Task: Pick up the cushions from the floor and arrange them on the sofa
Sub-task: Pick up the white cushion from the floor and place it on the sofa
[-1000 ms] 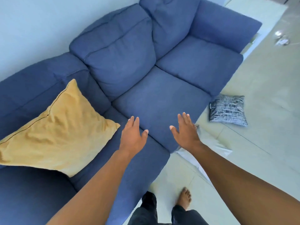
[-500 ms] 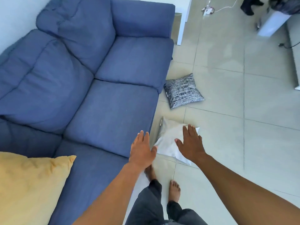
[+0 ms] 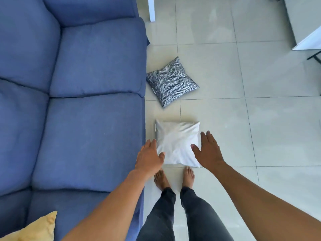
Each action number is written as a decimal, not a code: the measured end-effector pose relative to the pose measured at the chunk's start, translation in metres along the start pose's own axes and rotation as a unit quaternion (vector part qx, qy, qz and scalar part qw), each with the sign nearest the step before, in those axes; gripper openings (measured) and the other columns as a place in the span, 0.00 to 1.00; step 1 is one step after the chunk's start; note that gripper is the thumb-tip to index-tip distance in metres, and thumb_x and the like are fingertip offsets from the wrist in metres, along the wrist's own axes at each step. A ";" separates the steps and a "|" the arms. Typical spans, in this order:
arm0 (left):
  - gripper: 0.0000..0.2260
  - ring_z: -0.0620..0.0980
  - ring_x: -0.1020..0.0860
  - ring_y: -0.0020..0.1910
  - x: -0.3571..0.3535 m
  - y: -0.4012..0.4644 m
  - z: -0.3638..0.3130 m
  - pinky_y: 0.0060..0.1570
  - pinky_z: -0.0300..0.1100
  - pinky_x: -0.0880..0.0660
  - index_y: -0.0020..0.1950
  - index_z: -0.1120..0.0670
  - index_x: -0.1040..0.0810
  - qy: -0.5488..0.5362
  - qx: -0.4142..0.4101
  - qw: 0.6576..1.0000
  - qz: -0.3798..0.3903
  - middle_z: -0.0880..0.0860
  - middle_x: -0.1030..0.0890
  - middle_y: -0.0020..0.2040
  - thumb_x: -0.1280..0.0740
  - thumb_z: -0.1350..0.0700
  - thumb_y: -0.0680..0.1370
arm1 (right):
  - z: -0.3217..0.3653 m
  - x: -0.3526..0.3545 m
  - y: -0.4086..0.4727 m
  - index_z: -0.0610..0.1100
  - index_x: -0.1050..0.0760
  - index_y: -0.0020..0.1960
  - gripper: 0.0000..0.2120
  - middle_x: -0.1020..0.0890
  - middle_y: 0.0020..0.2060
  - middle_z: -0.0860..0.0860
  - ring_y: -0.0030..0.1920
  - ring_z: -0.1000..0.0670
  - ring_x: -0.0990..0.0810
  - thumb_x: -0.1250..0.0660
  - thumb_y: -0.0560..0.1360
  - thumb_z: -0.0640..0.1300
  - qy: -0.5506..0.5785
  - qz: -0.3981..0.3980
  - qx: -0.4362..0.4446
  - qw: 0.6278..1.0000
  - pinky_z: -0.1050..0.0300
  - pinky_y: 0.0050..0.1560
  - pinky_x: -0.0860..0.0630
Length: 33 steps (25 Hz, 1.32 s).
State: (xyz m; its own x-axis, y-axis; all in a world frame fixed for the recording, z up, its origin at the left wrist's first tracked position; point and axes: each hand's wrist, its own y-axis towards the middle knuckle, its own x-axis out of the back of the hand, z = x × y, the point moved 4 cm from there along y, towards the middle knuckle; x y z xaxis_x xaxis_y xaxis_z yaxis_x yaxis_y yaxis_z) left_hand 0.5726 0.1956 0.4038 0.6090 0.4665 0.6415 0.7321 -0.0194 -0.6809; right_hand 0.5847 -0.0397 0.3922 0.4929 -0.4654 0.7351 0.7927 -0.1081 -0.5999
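A soft, square white cloth cushion (image 3: 177, 143) lies flat on the shiny pale grey tile floor (image 3: 260, 127), right in front of the person's bare feet (image 3: 173, 178). Its cover looks smooth with a few little wrinkles. The left hand (image 3: 149, 158) is spread open over the cushion's left edge, and the right hand (image 3: 207, 151) is spread open over its right edge. Both hands are apart and hold nothing. I cannot tell if they touch the cushion. Farther away on the floor lies a puffy square cushion with a dark blue and white dash pattern (image 3: 172, 81), turned like a diamond, just beside the big blue fabric sofa (image 3: 86, 119). The sofa has fat, padded seats. A yellow cushion corner (image 3: 37, 229) rests on it.
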 end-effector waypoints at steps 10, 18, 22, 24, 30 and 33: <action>0.31 0.61 0.35 0.79 -0.151 0.242 0.064 0.73 0.51 0.35 0.81 0.61 0.39 -0.082 0.162 0.982 0.050 0.61 0.34 0.81 0.39 0.45 0.83 | -0.108 -0.166 0.222 0.36 0.39 0.77 0.32 0.32 0.72 0.38 0.72 0.33 0.33 0.36 0.81 0.54 0.060 0.054 -0.083 0.993 0.42 0.67 0.32; 0.32 0.63 0.25 0.70 -0.255 0.414 0.116 0.68 0.52 0.27 0.77 0.58 0.33 -0.137 0.203 0.969 -0.026 0.60 0.25 0.73 0.35 0.43 0.78 | -0.191 -0.279 0.364 0.39 0.41 0.79 0.38 0.33 0.77 0.43 0.77 0.39 0.36 0.37 0.80 0.62 0.135 0.055 -0.170 0.975 0.45 0.73 0.36; 0.41 0.57 0.22 0.66 -0.283 0.449 0.137 0.68 0.51 0.26 0.78 0.56 0.34 -0.275 0.268 0.922 -0.048 0.55 0.24 0.72 0.30 0.36 0.72 | -0.221 -0.316 0.388 0.41 0.33 0.73 0.44 0.25 0.69 0.47 0.69 0.42 0.26 0.30 0.69 0.70 0.284 0.018 -0.282 0.916 0.47 0.69 0.29; 0.39 0.52 0.18 0.59 -0.296 0.450 0.137 0.65 0.47 0.23 0.74 0.54 0.27 -0.374 0.292 0.880 0.023 0.51 0.19 0.66 0.25 0.36 0.69 | -0.222 -0.326 0.389 0.41 0.29 0.71 0.42 0.22 0.62 0.50 0.62 0.46 0.22 0.27 0.68 0.69 0.375 0.042 -0.311 0.872 0.52 0.64 0.27; 0.13 0.51 0.16 0.56 -0.262 0.407 0.111 0.60 0.45 0.20 0.63 0.51 0.19 -0.393 0.240 0.888 -0.010 0.50 0.16 0.56 0.29 0.52 0.80 | -0.190 -0.268 0.361 0.47 0.23 0.57 0.25 0.20 0.46 0.59 0.47 0.57 0.20 0.24 0.70 0.64 0.440 0.025 -0.254 0.861 0.61 0.49 0.25; 0.10 0.53 0.16 0.58 -0.220 0.361 0.082 0.63 0.49 0.21 0.61 0.50 0.19 -0.439 0.234 0.867 -0.023 0.51 0.15 0.57 0.30 0.53 0.80 | -0.167 -0.204 0.332 0.45 0.18 0.60 0.30 0.16 0.52 0.56 0.54 0.52 0.17 0.23 0.67 0.64 0.439 0.003 -0.219 0.871 0.57 0.56 0.21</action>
State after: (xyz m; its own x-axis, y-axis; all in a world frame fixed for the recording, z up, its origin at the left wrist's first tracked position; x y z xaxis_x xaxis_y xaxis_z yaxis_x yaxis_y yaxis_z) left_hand 0.6779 0.1584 -0.0121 -0.0350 0.9544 0.2965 0.4201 0.2832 -0.8621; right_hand 0.6880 -0.1272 -0.0096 -0.1206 -0.9387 0.3229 0.4828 -0.3397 -0.8072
